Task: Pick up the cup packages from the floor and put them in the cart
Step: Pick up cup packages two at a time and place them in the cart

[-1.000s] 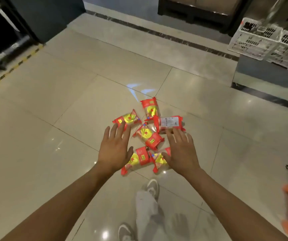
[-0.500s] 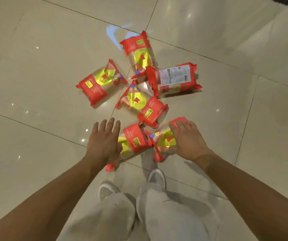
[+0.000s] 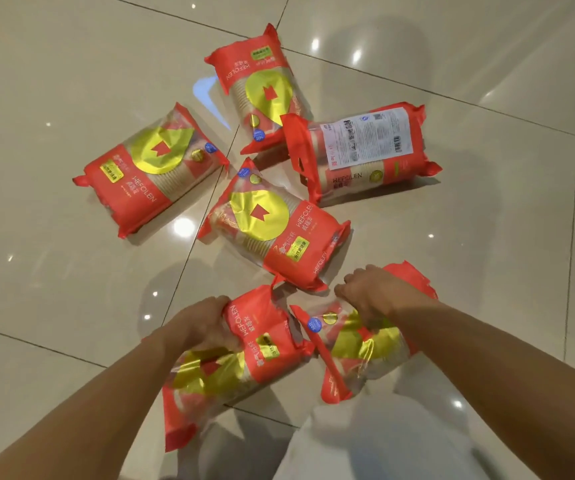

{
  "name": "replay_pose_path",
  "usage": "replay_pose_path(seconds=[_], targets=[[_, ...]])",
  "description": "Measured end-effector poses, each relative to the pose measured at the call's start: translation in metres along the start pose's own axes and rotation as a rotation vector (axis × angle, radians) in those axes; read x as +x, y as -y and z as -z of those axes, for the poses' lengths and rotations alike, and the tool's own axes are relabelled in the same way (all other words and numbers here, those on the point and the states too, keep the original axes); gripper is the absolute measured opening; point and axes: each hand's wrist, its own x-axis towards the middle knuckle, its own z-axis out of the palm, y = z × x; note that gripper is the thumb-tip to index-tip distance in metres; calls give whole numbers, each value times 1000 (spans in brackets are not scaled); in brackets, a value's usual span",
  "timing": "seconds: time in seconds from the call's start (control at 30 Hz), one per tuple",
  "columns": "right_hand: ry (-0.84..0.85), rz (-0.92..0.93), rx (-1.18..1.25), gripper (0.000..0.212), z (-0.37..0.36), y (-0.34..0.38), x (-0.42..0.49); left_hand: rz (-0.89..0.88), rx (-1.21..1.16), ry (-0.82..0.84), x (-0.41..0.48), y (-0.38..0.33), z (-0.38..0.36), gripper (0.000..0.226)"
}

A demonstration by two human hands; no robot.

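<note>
Six cup packs lie on the tiled floor (image 3: pixel 54 271). The left hand (image 3: pixel 203 323) grips the near-left pack (image 3: pixel 241 355), the right hand (image 3: pixel 372 296) the near-right pack (image 3: pixel 359 344), fingers curled round each. Beyond them sits the centre pack (image 3: pixel 272 230), with three more packs (image 3: pixel 151 168) (image 3: pixel 262 88) (image 3: pixel 362 150) fanned behind it.

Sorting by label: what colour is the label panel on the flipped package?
White with dark print, on the flipped package; head view.

We see only floor (image 3: pixel 71 64): large glossy beige tiles, split by thin dark grout lines (image 3: pixel 192 258) that run slantwise across the view. Small white glints (image 3: pixel 184 226) of overhead lights dot the polish, and a pale blue reflection (image 3: pixel 206 95) lies near the top centre. Soft shadows darken the lower tiles.
</note>
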Motion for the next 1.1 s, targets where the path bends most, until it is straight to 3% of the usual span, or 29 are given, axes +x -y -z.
replay_pose_path(seconds=[0.1, 0.23, 0.4, 0.47, 0.6, 0.83, 0.97, 1.1], targets=[[42, -11, 31, 87, -9, 8, -13, -25, 24, -37, -13, 2, -14, 89], [-112, -77, 210, 78, -13, 16, -83, -13, -107, -257, -76, 5, -15, 80], [-424, -329, 996, 78, 71, 9, -223, 83, -770, -660, -226, -11, 37, 84], [-584, -337, 1260, 78, 131, 14, -287, 80, -1013, -767, -310, -25, 66, 91], [-764, -174, 1500, 76, 272, 43, -428, 21, -1239, -897, -499, -49, 119, 98], [-811, 208, 1477, 75, 446, 130, -635, 25, -1267, -1263, -804, -65, 155, 92], [-752, 516, 1334, 67, 486, 199, -715, 163, -1315, -1566, -946, -77, 103, 93], [-633, 838, 1170, 79, 491, 283, -792, 333, -1413, -1907, -1058, -108, -2, 73]])
